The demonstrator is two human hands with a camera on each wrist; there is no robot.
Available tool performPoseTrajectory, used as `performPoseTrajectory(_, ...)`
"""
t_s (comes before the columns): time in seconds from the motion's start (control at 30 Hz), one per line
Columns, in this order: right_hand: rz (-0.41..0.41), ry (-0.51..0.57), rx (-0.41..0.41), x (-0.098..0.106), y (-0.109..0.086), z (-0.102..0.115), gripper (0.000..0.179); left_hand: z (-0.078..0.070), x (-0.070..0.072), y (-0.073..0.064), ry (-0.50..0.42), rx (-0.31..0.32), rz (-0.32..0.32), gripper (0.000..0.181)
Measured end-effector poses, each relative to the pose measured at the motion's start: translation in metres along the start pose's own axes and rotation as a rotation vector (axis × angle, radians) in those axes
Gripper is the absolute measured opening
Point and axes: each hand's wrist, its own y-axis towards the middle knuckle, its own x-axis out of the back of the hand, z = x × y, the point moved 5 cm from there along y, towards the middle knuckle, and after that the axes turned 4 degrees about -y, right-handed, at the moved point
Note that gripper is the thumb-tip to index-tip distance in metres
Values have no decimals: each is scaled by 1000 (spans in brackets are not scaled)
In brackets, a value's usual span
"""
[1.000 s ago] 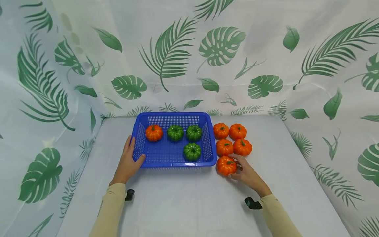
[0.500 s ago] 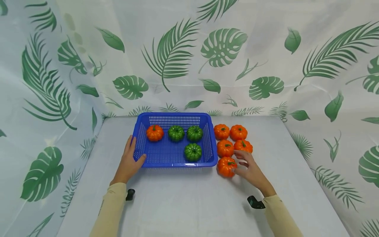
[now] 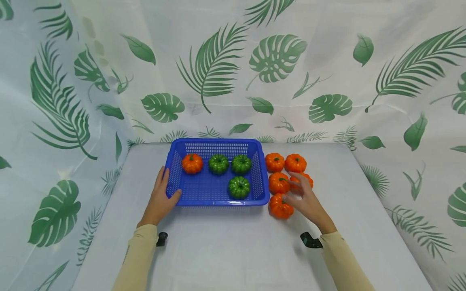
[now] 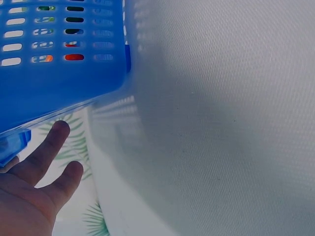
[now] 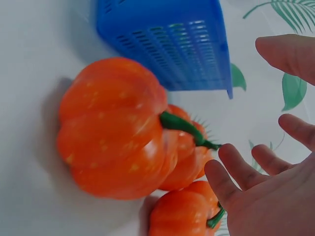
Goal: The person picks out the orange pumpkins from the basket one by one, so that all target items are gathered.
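A blue plastic basket (image 3: 218, 203) holds one orange pumpkin (image 3: 192, 164) at its back left and three green pumpkins (image 3: 239, 187). My left hand (image 3: 159, 205) rests at the basket's front left corner, fingers along the outer side and thumb at the front rim. In the left wrist view, its extended fingers (image 4: 51, 142) show just beyond the basket wall (image 4: 44, 93). My right hand (image 3: 308, 204) hovers with spread fingers over the orange pumpkins right of the basket, partly hiding one pumpkin (image 3: 308, 182). The nearest pumpkin (image 5: 115, 130) lies apart from the fingers in the right wrist view.
Further orange pumpkins, including a back left one (image 3: 274, 162) and a back right one (image 3: 295, 163), stand in rows against the basket's right side. A white cloth (image 3: 225, 250) covers the table. Leaf-patterned curtains (image 3: 225, 117) rise behind and on both sides.
My right hand has come off the nearest orange pumpkin and moved back over the second row. The left hand stays at the basket's corner.
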Motion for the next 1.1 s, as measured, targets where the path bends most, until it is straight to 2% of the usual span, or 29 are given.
performPoseTrajectory(0.33,18,49,20,-7,15,16,78,-2,1,0,8,-6,-8,92)
performPoseTrajectory(0.6,73,-14,-6,-17,29,33,82,-2,1,0,10,2,-11,92)
performPoseTrajectory(0.9,139,-21,74,-30,47,54,85,0,0,0,8,-1,-11,92)
performPoseTrajectory(1.1,178,-37,99,-39,57,67,85,-1,0,0,2,-2,-13,92)
